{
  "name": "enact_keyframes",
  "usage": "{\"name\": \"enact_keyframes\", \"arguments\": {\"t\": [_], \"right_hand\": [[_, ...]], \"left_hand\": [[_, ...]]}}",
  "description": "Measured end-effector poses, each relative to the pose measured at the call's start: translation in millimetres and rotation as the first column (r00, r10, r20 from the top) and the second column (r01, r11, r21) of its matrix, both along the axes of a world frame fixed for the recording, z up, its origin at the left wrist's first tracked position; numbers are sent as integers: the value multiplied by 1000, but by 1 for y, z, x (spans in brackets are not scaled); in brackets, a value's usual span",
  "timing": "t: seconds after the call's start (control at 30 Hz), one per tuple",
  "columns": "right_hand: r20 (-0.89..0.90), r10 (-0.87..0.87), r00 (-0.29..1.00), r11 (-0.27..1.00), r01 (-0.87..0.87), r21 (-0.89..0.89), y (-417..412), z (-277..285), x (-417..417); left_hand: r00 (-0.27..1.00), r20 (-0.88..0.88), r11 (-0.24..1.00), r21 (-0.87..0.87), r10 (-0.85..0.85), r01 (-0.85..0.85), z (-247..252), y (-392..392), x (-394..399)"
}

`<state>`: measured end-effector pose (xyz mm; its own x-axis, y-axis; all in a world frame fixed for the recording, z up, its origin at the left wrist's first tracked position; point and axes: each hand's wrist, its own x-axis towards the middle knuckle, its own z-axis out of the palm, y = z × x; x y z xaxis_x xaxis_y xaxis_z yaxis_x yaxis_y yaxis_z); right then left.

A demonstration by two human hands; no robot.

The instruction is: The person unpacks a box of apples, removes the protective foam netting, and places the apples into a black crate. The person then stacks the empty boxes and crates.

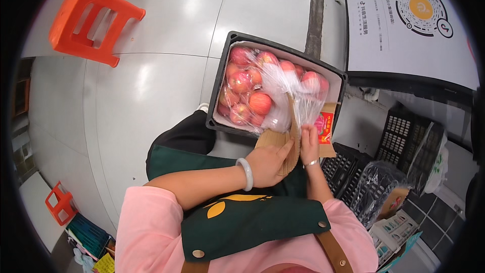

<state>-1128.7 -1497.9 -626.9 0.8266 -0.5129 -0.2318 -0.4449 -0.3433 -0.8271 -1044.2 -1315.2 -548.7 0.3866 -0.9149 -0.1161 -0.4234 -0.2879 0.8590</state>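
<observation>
Corrugated cardboard (273,138), bent into a curve, is gripped by my left hand (267,162), its fingers spread along the inner face. Beside it, the fingers of my right hand (310,142) close at the lower end of gathered clear plastic film (308,108). The film stretches from there over red apples (240,81). Those apples fill a black plastic crate (219,94) with a pale liner. Behind my right hand is a cardboard flap with a red printed label (326,127). The fingertips' exact hold on the film is partly hidden.
An orange plastic stool (68,26) stands at upper left, another stool (60,204) at lower left. To the right are a printed sign board (379,57), black plastic crates (394,129) and a plastic-wrapped bundle (379,185). A blue-green basket (89,231) is at lower left.
</observation>
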Motion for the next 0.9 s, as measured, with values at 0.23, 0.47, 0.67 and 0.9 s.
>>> {"name": "enact_keyframes", "arguments": {"t": [0.23,0.47,0.67,0.9], "right_hand": [[-27,279,960,636,-206,-743,-79,30,130],[-564,463,684,513,-725,-459,-14,-33,198],[-372,304,877,943,-332,-12,-7,-42,196],[-314,500,807,816,-561,-141,-4,-91,188]], "left_hand": [[911,154,923,113,-382,368,6,2,-7],[908,-56,905,76,-414,418,-1,-2,-12],[900,-393,959,270,191,-85,-16,-3,52],[724,-487,828,-1,490,-561,-173,-38,143]]}}
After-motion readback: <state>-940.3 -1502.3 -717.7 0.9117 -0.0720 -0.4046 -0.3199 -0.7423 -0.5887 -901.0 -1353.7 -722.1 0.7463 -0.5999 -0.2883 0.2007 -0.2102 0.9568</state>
